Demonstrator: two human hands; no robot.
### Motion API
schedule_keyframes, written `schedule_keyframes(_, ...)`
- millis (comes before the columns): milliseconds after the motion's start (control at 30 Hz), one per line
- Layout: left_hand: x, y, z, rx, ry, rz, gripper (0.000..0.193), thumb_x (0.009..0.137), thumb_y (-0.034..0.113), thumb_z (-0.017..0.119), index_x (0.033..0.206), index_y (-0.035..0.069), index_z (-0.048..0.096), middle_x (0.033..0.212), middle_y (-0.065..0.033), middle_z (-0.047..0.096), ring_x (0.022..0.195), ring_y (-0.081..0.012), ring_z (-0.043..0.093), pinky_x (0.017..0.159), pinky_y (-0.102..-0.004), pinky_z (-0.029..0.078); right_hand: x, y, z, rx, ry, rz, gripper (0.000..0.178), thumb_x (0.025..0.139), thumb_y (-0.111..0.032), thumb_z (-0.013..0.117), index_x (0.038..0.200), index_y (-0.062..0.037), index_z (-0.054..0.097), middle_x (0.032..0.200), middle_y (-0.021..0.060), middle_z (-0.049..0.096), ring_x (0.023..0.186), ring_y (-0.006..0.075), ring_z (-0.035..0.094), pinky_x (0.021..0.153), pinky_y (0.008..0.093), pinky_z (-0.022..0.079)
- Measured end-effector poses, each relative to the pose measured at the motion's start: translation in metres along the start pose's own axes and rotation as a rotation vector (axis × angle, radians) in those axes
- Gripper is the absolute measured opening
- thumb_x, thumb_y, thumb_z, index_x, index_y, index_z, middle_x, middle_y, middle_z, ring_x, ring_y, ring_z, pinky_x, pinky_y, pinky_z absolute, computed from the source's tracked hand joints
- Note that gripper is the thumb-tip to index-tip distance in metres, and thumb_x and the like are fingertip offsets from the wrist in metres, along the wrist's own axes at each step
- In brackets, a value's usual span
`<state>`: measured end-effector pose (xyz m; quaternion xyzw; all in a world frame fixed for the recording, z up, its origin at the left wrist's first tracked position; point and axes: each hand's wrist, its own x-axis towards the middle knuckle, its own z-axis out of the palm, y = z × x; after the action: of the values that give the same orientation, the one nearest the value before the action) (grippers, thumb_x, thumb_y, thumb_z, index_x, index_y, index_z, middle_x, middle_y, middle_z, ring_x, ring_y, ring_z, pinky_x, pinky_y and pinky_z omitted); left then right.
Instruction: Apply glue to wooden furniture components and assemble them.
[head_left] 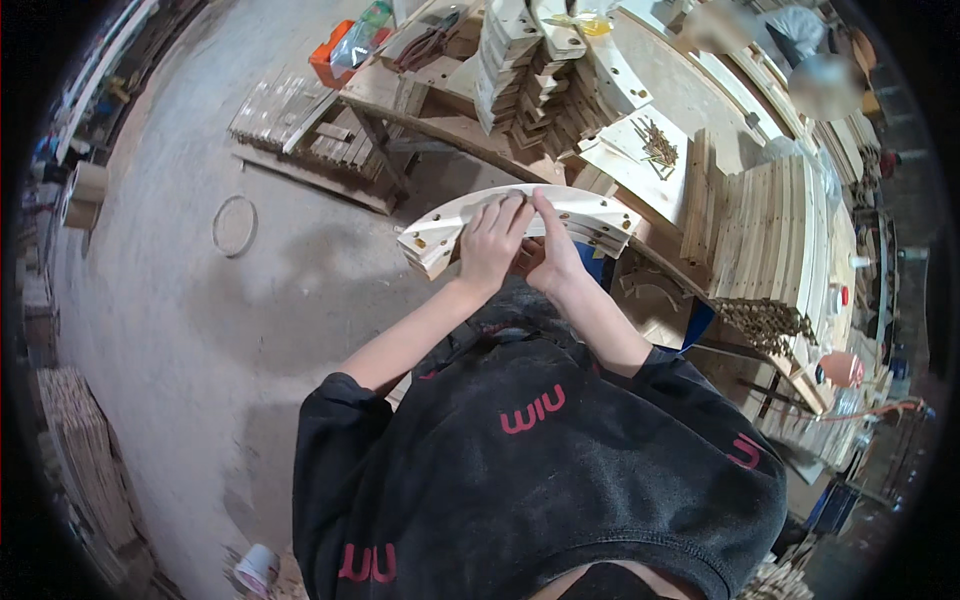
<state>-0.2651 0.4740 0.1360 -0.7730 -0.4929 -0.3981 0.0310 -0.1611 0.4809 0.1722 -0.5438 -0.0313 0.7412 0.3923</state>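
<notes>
In front of my body I hold a short stack of curved wooden pieces (592, 213), pale, arc-shaped and with drilled holes near both ends. My left hand (487, 243) lies over the middle of the arc, fingers bent across its top face. Close beside it, my right hand (553, 258) grips the near edge, one digit pointing up over the wood and the other fingers partly hidden beneath. The left end of the stack tilts down a little, and its layered edges show there.
Ahead stands a wooden workbench (455, 133) with tall stacks of curved pieces (508, 75) and a pile of small brown dowels or screws (655, 148). More curved pieces (765, 235) are stacked at right. A low pallet of wood (290, 115) and a ring (234, 226) lie on the floor.
</notes>
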Motion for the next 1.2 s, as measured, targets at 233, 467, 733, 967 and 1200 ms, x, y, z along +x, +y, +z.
schedule_keyframes(233, 0.011, 0.035, 0.024, -0.049, -0.065, 0.056, 0.051, 0.074, 0.007, 0.055, 0.124, 0.007, 0.046, 0.111, -0.0129, 0.054, 0.103, -0.0279, 0.053, 0.087, -0.0372, 0.042, 0.001, -0.012, -0.033, 0.279, 0.128, -0.021, 0.065, 0.074, -0.055, 0.066, 0.11, -0.0026, 0.053, 0.101, 0.012, 0.057, 0.094, 0.0245, 0.057, 0.087, 0.0394, 0.046)
schedule_keyframes(467, 0.021, 0.067, -0.008, -0.72, -0.323, 0.04, 0.05, 0.077, 0.008, 0.06, 0.124, 0.006, 0.043, 0.101, -0.0143, 0.057, 0.09, -0.0316, 0.058, 0.077, -0.0407, 0.048, 0.021, -0.075, -0.081, 0.276, 0.25, -0.463, 0.047, 0.078, -0.045, 0.066, 0.099, -0.0056, 0.051, 0.062, -0.0008, 0.04, 0.046, 0.0106, 0.041, 0.048, 0.0289, 0.043)
schedule_keyframes(733, -0.045, -0.033, 0.049, -0.596, -0.866, -0.538, 0.044, 0.08, 0.028, 0.065, 0.117, 0.009, 0.051, 0.09, -0.0122, 0.065, 0.087, -0.0292, 0.063, 0.075, -0.0382, 0.05, 0.053, -0.226, -0.115, 0.121, 0.298, -0.614, 0.051, 0.067, -0.047, 0.075, 0.085, -0.0049, 0.052, 0.055, -0.0028, 0.037, 0.044, 0.0111, 0.041, 0.047, 0.029, 0.043)
schedule_keyframes(967, -0.151, -0.129, 0.065, -0.31, -0.824, -0.912, 0.039, 0.076, 0.022, 0.06, 0.109, 0.001, 0.06, 0.103, -0.0205, 0.062, 0.094, -0.0331, 0.061, 0.083, -0.0378, 0.047, 0.154, -0.332, -0.129, -0.011, 0.401, -0.746, 0.057, 0.062, -0.055, 0.076, 0.082, -0.0064, 0.054, 0.057, -0.0017, 0.04, 0.049, 0.0111, 0.042, 0.045, 0.0271, 0.036)
schedule_keyframes(1200, -0.315, -0.136, 0.084, -0.607, -0.435, -1.959, 0.048, 0.087, 0.022, 0.052, 0.134, 0.015, 0.043, 0.1, -0.0202, 0.064, 0.077, -0.0306, 0.067, 0.069, -0.0425, 0.055, 0.289, -0.426, -0.088, 0.133, 0.068, -0.66, 0.048, 0.072, -0.044, 0.074, 0.091, -0.0028, 0.057, 0.071, 0.006, 0.055, 0.052, 0.0154, 0.052, 0.044, 0.0297, 0.041)
